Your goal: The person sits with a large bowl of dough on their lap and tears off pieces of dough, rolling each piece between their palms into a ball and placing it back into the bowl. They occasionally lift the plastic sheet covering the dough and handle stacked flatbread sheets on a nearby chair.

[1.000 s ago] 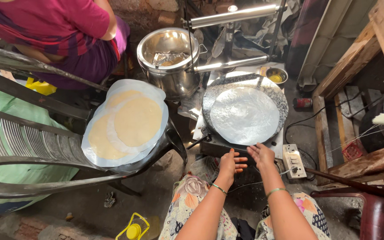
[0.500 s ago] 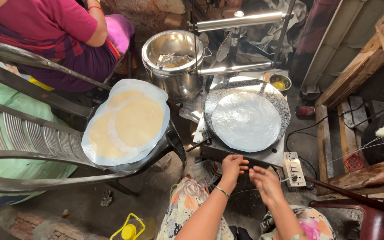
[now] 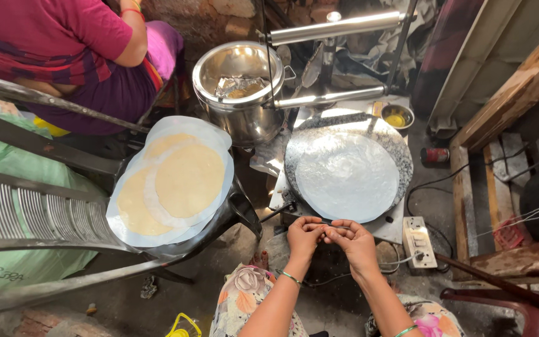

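Observation:
My left hand and my right hand meet fingertip to fingertip just below the front edge of a round speckled stone plate. Both hands are curled; I cannot see anything between the fingers. A pale round plastic sheet lies flat on the plate. To the left, thin yellow dough discs lie layered between plastic sheets on a black chair seat.
A steel pot stands behind the plate under two metal bars. A small bowl of yellow oil, a red can and a white socket box lie nearby. Another person in a pink top sits far left. Wooden planks stand at the right.
My hands have drawn back from the plate's front edge and come together, fingers curled against each other. The camera has shifted slightly.

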Motion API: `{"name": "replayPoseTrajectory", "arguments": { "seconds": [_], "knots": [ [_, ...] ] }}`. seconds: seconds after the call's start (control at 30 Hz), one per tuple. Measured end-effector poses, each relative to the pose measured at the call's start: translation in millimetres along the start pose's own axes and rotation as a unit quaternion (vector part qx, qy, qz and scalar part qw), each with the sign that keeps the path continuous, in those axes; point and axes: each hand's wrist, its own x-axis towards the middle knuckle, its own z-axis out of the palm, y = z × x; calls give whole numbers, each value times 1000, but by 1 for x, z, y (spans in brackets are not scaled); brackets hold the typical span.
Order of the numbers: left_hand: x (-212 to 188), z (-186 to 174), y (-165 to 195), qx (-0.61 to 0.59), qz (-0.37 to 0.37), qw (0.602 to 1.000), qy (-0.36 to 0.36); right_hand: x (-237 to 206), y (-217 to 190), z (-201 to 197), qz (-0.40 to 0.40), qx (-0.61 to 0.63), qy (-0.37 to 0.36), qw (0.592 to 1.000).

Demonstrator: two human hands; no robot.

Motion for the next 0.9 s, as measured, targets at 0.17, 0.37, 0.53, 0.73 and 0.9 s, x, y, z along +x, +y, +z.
{"name": "replayPoseTrajectory", "arguments": {
  "seconds": [0.17,0.37,0.53,0.73,0.9],
  "knots": [
    [4,-3,-5,11,-30,999,-42,9,27,-4,14,-74,24,997],
    [0,2,-14,32,-31,997,-66,11,30,-13,85,2,-1,996],
    [-5,4,-18,37,-51,996,-69,6,24,-12,98,-22,7,995],
    [-7,7,-20,20,-46,995,-82,5,25,-10,96,-29,18,995],
    [-8,7,-19,36,-44,995,-82,9,29,-12,106,-32,29,993]
  ]
}}
